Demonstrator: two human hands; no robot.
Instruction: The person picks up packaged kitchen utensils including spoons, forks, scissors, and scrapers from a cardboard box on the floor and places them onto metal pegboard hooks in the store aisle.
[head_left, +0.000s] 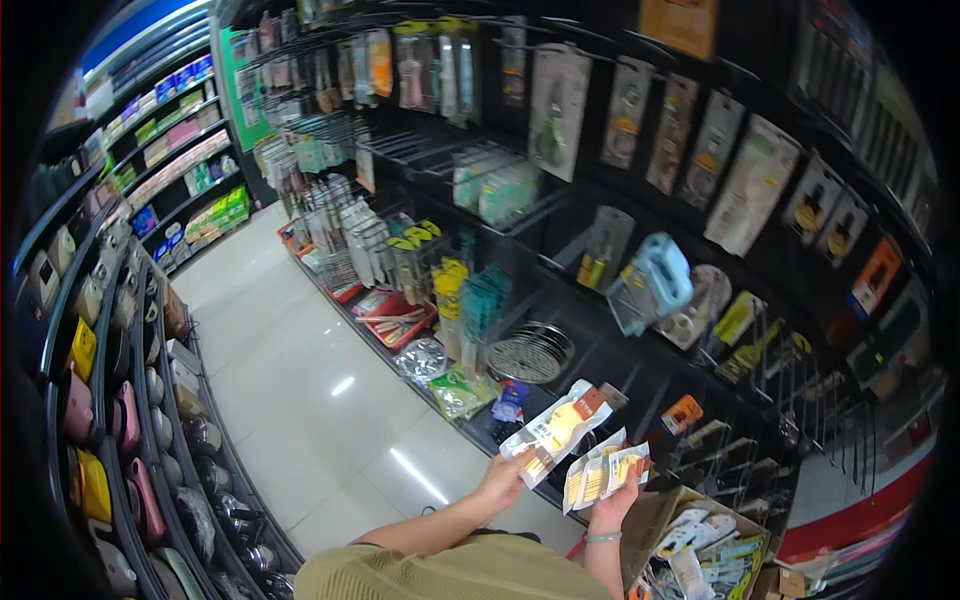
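Note:
My left hand (pixel 502 482) is closed on the lower end of a long clear packet (pixel 556 432) with a dark red top and pale yellow contents whose kind I cannot make out. Close to its right, my right hand (pixel 615 502) grips several smaller clear packets (pixel 598 476) that hold thin yellowish sticks, fanned out and overlapping. Both hands are raised in front of the black display rack, and the two lots of packets nearly meet. A light bracelet (pixel 603 538) circles my right wrist.
Hooks on the black rack carry many hanging packs and a light blue plastic item (pixel 655 280). Round metal racks (pixel 532 352) and a red tray (pixel 400 322) lie on its low shelf. An open cardboard box (pixel 700 545) of packaged goods stands at right. Shelves of pans (pixel 205 435) line the left.

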